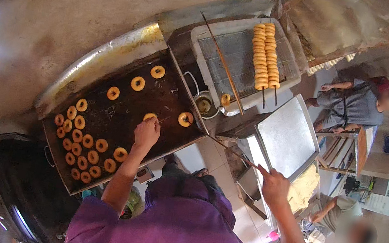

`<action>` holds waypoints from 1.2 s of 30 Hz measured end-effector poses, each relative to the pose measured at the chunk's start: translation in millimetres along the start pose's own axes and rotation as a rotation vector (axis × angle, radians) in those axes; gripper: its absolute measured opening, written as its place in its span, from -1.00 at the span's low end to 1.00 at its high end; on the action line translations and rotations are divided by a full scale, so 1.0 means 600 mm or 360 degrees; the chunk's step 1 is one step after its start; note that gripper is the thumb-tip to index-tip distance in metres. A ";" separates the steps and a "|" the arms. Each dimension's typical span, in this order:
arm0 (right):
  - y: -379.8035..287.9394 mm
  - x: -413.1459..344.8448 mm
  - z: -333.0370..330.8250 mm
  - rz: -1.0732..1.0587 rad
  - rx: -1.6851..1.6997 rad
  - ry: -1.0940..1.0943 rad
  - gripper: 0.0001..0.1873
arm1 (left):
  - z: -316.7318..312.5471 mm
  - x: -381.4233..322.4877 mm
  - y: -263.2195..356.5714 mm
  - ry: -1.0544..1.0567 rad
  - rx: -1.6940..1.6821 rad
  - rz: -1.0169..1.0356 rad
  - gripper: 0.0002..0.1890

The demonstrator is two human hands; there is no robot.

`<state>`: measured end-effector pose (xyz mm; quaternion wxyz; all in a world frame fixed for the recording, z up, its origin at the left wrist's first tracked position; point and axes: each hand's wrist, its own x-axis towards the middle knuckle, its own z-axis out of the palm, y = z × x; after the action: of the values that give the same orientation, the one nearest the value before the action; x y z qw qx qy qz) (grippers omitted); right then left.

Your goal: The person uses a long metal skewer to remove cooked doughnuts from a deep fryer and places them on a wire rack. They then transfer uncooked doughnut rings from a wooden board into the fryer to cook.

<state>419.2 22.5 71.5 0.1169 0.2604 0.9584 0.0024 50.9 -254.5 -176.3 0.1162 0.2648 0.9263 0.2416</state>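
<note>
Ring doughnuts (93,157) float in a wide rectangular fryer of dark oil (132,106), most of them crowded at its left end. My left hand (147,133) is above the oil, closed on what looks like a thin stick (165,119). Just beyond its fingers one doughnut (149,116) is partly hidden. My right hand (275,188), outside the fryer on the right, grips a long thin rod (231,150). The rod reaches over the fryer's right edge towards a lone doughnut (185,119); whether it touches that doughnut I cannot tell.
Right of the fryer, a plastic tray with a wire rack (226,58) bears two rods of stacked doughnuts (266,57) and a loose wooden stick (223,58). A small pan (205,104) sits between. Nearer are a metal tray (289,130) and dough (303,188). Two people (352,101) work at right.
</note>
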 end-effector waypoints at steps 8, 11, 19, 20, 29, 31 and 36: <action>-0.097 0.048 0.272 0.0377 0.0716 -0.0180 -0.54 | -0.008 0.151 -0.097 -0.0271 -0.0459 -0.0013 -0.77; -0.152 0.094 0.373 0.0315 0.1033 0.0167 -0.53 | -0.065 0.173 -0.046 -0.0313 -0.0395 0.0010 -0.79; -0.200 0.170 0.221 0.0352 0.0491 -0.0143 -0.49 | -0.068 0.307 -0.094 0.0296 -0.0181 -0.0062 -0.79; -0.201 0.171 0.210 0.0339 0.0432 -0.0184 -0.49 | -0.065 0.335 -0.121 0.0200 -0.0085 -0.0133 -0.78; -0.117 0.216 0.395 -0.0034 0.1100 0.0143 -0.52 | -0.106 0.284 -0.156 -0.0186 -0.0215 -0.0067 -0.69; -0.125 0.225 0.386 -0.0068 0.0943 0.0124 -0.52 | -0.116 0.251 -0.154 -0.0187 -0.0296 -0.0164 -0.70; -0.160 0.238 0.306 -0.0120 0.0727 0.0148 -0.58 | -0.123 0.279 -0.200 0.0363 0.0065 -0.0327 -0.75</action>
<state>292.9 0.6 -145.2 0.0107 0.2436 0.9475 -0.2069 -166.1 -280.7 -188.6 0.0291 0.1418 0.9604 0.2379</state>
